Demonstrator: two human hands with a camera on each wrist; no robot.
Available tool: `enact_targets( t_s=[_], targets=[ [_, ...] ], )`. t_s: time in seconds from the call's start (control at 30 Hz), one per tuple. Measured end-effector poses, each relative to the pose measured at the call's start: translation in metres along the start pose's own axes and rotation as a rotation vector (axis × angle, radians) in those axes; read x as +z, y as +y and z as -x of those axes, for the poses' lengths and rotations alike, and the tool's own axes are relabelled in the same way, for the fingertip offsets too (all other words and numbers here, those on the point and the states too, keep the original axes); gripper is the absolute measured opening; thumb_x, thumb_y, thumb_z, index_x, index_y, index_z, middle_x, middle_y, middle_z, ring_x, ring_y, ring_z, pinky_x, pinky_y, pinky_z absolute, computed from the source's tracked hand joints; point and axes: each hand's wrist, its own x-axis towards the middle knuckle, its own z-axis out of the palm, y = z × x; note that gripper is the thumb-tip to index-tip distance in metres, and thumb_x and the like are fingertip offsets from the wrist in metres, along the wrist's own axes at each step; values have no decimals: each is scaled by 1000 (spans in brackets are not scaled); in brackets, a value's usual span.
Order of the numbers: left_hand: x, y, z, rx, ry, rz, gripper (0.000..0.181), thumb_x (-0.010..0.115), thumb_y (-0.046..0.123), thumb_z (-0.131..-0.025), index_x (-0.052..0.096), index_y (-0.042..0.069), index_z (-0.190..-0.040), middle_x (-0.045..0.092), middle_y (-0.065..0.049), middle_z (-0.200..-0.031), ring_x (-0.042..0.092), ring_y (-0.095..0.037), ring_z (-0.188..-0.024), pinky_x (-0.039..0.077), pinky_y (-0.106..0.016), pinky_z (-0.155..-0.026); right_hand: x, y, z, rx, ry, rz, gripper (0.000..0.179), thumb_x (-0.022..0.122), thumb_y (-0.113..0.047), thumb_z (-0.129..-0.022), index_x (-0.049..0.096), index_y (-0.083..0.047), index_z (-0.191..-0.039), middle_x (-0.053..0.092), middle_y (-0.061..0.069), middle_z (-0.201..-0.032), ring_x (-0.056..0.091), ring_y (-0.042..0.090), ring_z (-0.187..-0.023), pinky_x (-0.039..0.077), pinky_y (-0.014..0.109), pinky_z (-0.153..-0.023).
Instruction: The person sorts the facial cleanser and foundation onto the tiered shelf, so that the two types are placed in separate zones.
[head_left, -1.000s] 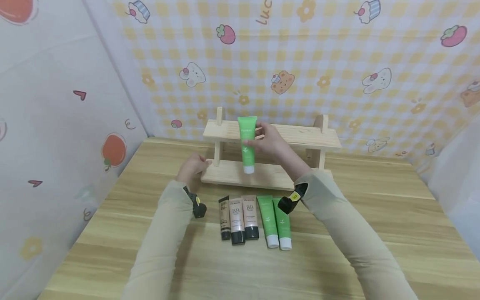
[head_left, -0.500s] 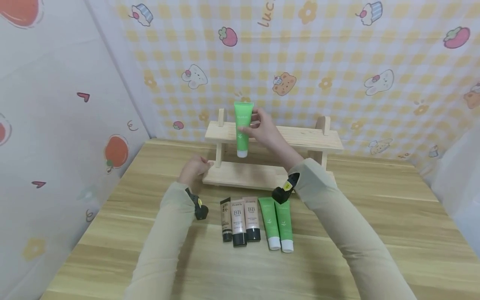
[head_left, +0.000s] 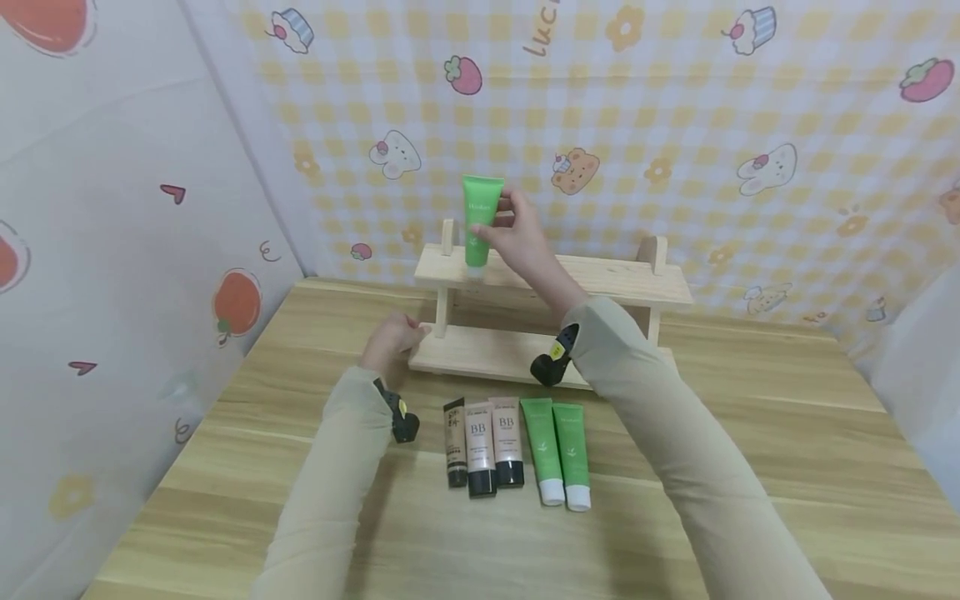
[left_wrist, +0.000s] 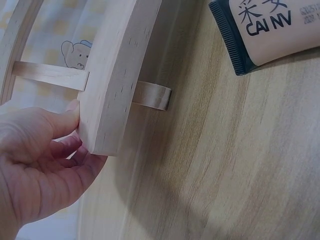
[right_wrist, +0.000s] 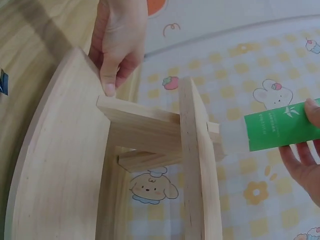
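My right hand point(head_left: 521, 237) pinches a green squeeze tube point(head_left: 482, 193) between thumb and fingers, upright with its white cap down. It is at the left part of the upper board point(head_left: 592, 275) of a two-tier wooden rack. In the right wrist view the cap of the tube point(right_wrist: 272, 131) is close to that board; whether they touch I cannot tell. My left hand point(head_left: 393, 335) grips the left end of the lower board point(head_left: 487, 352). The left wrist view has the thumb of this hand point(left_wrist: 45, 160) on top of the board and fingers beneath.
Before the rack lie a brown tube point(head_left: 455, 442), two pinkish BB cream tubes point(head_left: 480, 437) point(head_left: 507, 433) with black caps, and two green tubes point(head_left: 542, 446) point(head_left: 572, 450) with white caps. A patterned cloth point(head_left: 337, 125) hangs behind the wooden table point(head_left: 750, 400).
My right hand has raised the green tube from in front of the rack and carried it slightly left, to the upper board. My left hand has kept its grip on the lower board.
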Motion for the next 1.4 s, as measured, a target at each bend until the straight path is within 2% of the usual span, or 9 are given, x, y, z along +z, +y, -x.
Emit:
enact_targets(
  t_s=[0.1, 0.17, 0.5, 0.77, 0.93, 1.2, 1.4],
  targets=[
    [1, 0, 1, -1, 8, 3, 44, 46, 28, -95, 43, -4, -125, 52, -12, -100, 50, -25, -96, 40, -42, -97, 4, 0, -4, -23, 7, -4, 54, 66, -14, -83, 39, -12, -129, 51, 8, -123, 55, 21, -110, 50, 30, -88],
    [1, 0, 1, 1, 11, 8, 44, 46, 28, -95, 43, -4, -125, 53, -17, -109, 50, -29, -103, 39, -43, -99, 6, 0, -7, -40, 5, 4, 53, 65, -14, -83, 39, -13, -130, 51, 8, -123, 55, 21, -110, 50, 30, -89],
    [4, -1, 1, -6, 10, -1, 43, 46, 28, -95, 44, -4, -125, 52, -20, -121, 49, -32, -111, 39, -44, -100, 17, 12, -15, -41, 5, 26, 50, 63, -14, -85, 39, -10, -128, 51, 8, -123, 53, 20, -111, 47, 28, -94],
    [1, -1, 4, 7, 16, -3, 44, 46, 28, -95, 43, -4, -125, 51, -12, -101, 48, -25, -93, 41, -42, -95, 20, 22, -19, -94, -2, 1, 53, 62, -13, -85, 36, -10, -132, 50, 9, -125, 52, 20, -112, 45, 27, -95],
    [-1, -1, 5, 4, 20, -4, 44, 46, 29, -95, 42, -3, -125, 52, -13, -103, 49, -26, -95, 41, -43, -96, 21, 24, -23, -132, -22, 10, 53, 60, -13, -87, 34, -9, -133, 50, 10, -124, 53, 21, -113, 45, 26, -96],
    [-1, -1, 2, -3, 20, -21, 45, 46, 30, -95, 43, -2, -126, 53, -16, -110, 50, -27, -100, 40, -43, -98, 19, 28, -26, -117, -64, 10, 51, 57, -13, -89, 33, -7, -133, 48, 14, -126, 52, 26, -115, 46, 30, -96],
    [-1, -1, 2, -4, 20, -25, 45, 47, 31, -95, 43, -2, -125, 53, -13, -105, 50, -26, -98, 40, -42, -98, 19, 28, -26, -133, -72, 6, 53, 56, -12, -89, 30, -7, -135, 47, 15, -128, 51, 27, -117, 43, 30, -99]
  ],
)
